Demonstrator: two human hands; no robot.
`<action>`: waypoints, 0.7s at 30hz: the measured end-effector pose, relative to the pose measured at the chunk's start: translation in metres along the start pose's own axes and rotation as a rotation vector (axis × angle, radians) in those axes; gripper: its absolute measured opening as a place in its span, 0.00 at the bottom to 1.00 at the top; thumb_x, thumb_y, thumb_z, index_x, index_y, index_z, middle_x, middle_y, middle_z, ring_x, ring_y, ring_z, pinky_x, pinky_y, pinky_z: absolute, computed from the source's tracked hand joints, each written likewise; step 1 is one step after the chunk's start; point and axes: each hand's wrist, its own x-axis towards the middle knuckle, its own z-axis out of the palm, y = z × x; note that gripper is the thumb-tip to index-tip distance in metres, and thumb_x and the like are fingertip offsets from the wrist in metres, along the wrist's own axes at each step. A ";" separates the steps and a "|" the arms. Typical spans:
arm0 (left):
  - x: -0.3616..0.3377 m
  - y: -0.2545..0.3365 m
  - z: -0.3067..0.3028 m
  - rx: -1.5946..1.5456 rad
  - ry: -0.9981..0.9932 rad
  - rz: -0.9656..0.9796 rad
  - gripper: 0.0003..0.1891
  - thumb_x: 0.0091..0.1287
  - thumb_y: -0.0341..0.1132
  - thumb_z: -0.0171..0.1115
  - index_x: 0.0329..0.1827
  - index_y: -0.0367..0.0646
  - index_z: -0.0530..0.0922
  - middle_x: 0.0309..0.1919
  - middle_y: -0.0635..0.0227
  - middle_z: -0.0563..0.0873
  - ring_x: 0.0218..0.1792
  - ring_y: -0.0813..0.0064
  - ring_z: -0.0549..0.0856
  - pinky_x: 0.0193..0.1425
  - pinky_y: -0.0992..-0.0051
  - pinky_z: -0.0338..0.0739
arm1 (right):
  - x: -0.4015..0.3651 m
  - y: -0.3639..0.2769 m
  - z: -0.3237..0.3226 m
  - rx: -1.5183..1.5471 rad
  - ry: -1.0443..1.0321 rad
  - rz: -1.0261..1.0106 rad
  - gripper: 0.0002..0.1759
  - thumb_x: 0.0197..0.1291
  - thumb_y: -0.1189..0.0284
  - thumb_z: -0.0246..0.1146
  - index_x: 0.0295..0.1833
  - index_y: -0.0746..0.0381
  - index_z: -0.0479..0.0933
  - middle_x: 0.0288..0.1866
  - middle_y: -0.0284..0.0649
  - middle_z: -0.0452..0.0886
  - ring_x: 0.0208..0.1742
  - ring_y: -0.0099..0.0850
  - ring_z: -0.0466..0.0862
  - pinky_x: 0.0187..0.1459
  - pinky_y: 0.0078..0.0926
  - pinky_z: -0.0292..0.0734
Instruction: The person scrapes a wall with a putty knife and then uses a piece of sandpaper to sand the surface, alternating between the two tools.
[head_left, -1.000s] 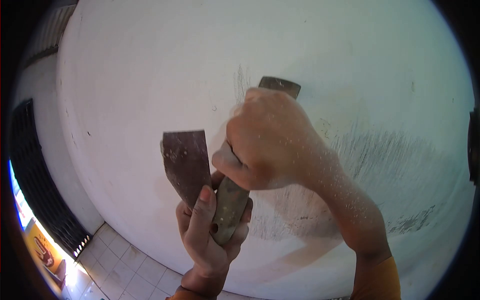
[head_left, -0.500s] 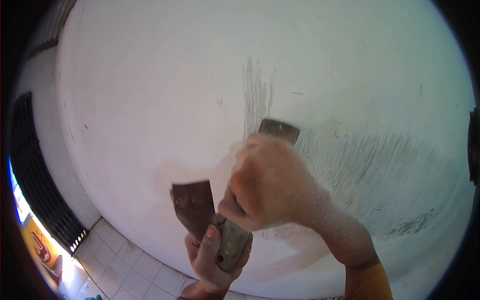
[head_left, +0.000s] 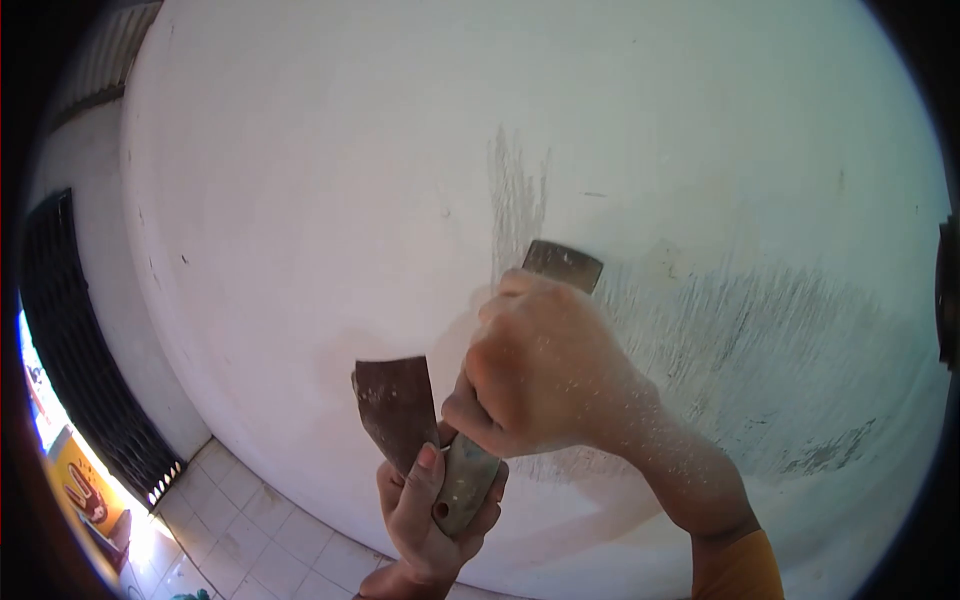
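Closed in a fist, my right hand [head_left: 545, 355] grips a scraper [head_left: 563, 263] whose wide metal blade lies against the white wall [head_left: 330, 200]. Grey scraped streaks [head_left: 740, 330] spread right of that blade, and a narrower streaked patch [head_left: 515, 190] runs above it. My left hand [head_left: 425, 525], lower down, holds a second scraper [head_left: 395, 408] with a dark brown blade pointing up, its thumb pressed near the blade's base. A worn grey handle [head_left: 465, 485] with a hole in its end shows below my right fist, with the left fingers wrapped around it. Pale dust speckles my right forearm.
White floor tiles [head_left: 265, 530] meet the wall at the lower left. A dark folding metal gate [head_left: 85, 330] stands at the far left, with a yellow painted panel [head_left: 85, 485] in bright light beyond it. A dark object [head_left: 947, 295] juts in at the right edge.
The view has shifted slightly, so the wall marks and gate sit a little lower and further right. Both hands keep their grips, and the right scraper's blade stays near the same streaks.
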 end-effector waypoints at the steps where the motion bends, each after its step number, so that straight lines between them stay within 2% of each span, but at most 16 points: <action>1: 0.006 0.003 0.003 0.008 -0.015 0.019 0.26 0.68 0.47 0.52 0.50 0.25 0.71 0.23 0.55 0.77 0.16 0.78 0.74 0.12 0.84 0.62 | 0.001 0.001 -0.002 0.007 -0.019 -0.005 0.17 0.39 0.66 0.60 0.07 0.62 0.67 0.10 0.41 0.66 0.18 0.37 0.68 0.25 0.34 0.67; 5: 0.019 0.012 0.010 -0.139 -0.044 -0.016 0.21 0.70 0.43 0.50 0.51 0.29 0.70 0.28 0.56 0.77 0.20 0.76 0.77 0.16 0.86 0.67 | 0.019 0.007 -0.020 -0.106 -0.024 0.048 0.18 0.42 0.66 0.58 0.07 0.61 0.66 0.10 0.40 0.67 0.19 0.36 0.68 0.25 0.35 0.67; 7: 0.015 0.010 0.009 -0.194 -0.030 -0.073 0.22 0.70 0.46 0.47 0.52 0.32 0.70 0.29 0.56 0.77 0.22 0.76 0.77 0.13 0.88 0.65 | 0.016 0.009 -0.013 -0.121 0.035 0.029 0.18 0.43 0.66 0.58 0.07 0.60 0.66 0.09 0.38 0.66 0.18 0.35 0.66 0.25 0.34 0.67; 10: 0.002 0.005 -0.004 -0.191 -0.068 -0.138 0.20 0.70 0.40 0.52 0.55 0.30 0.68 0.30 0.57 0.76 0.24 0.75 0.78 0.19 0.85 0.70 | 0.006 0.003 -0.003 0.004 -0.060 0.002 0.19 0.44 0.65 0.57 0.07 0.60 0.66 0.08 0.38 0.64 0.18 0.35 0.66 0.25 0.34 0.68; 11: 0.006 0.006 -0.004 -0.197 -0.072 -0.113 0.20 0.70 0.39 0.52 0.55 0.30 0.67 0.30 0.57 0.76 0.24 0.75 0.78 0.20 0.85 0.71 | 0.008 0.004 -0.009 -0.083 -0.039 -0.026 0.19 0.44 0.65 0.57 0.07 0.61 0.66 0.08 0.39 0.65 0.19 0.37 0.68 0.25 0.35 0.69; 14: 0.027 0.017 0.005 -0.276 -0.105 -0.070 0.20 0.68 0.36 0.55 0.57 0.30 0.66 0.33 0.56 0.76 0.26 0.73 0.79 0.23 0.83 0.72 | 0.032 0.008 -0.030 -0.156 -0.042 0.129 0.19 0.44 0.66 0.57 0.07 0.60 0.66 0.09 0.39 0.67 0.19 0.37 0.69 0.27 0.34 0.69; 15: 0.027 0.016 0.005 -0.298 -0.102 -0.073 0.20 0.68 0.34 0.56 0.58 0.30 0.66 0.33 0.56 0.76 0.27 0.73 0.79 0.24 0.82 0.73 | 0.029 0.011 -0.024 -0.183 0.039 0.083 0.19 0.44 0.65 0.57 0.07 0.60 0.66 0.09 0.39 0.68 0.19 0.37 0.70 0.27 0.34 0.70; 18: 0.009 -0.002 -0.007 -0.337 -0.095 -0.108 0.22 0.66 0.31 0.58 0.59 0.30 0.65 0.36 0.56 0.76 0.29 0.71 0.79 0.27 0.80 0.74 | 0.010 0.007 -0.004 -0.022 -0.096 -0.018 0.19 0.44 0.63 0.57 0.08 0.62 0.69 0.09 0.40 0.69 0.20 0.37 0.71 0.26 0.36 0.70; 19: 0.006 -0.007 -0.014 -0.374 -0.139 -0.104 0.22 0.66 0.29 0.59 0.60 0.30 0.65 0.37 0.56 0.76 0.29 0.71 0.80 0.28 0.80 0.75 | 0.006 0.005 -0.003 -0.048 -0.123 0.014 0.20 0.46 0.61 0.56 0.09 0.62 0.70 0.10 0.42 0.70 0.21 0.38 0.73 0.27 0.37 0.71; 21: 0.013 -0.008 -0.022 -0.483 -0.260 -0.085 0.24 0.65 0.27 0.61 0.61 0.30 0.64 0.38 0.55 0.76 0.31 0.70 0.80 0.30 0.79 0.75 | 0.018 0.008 -0.015 -0.162 -0.043 0.005 0.21 0.46 0.61 0.57 0.09 0.62 0.71 0.10 0.42 0.70 0.21 0.38 0.74 0.28 0.36 0.72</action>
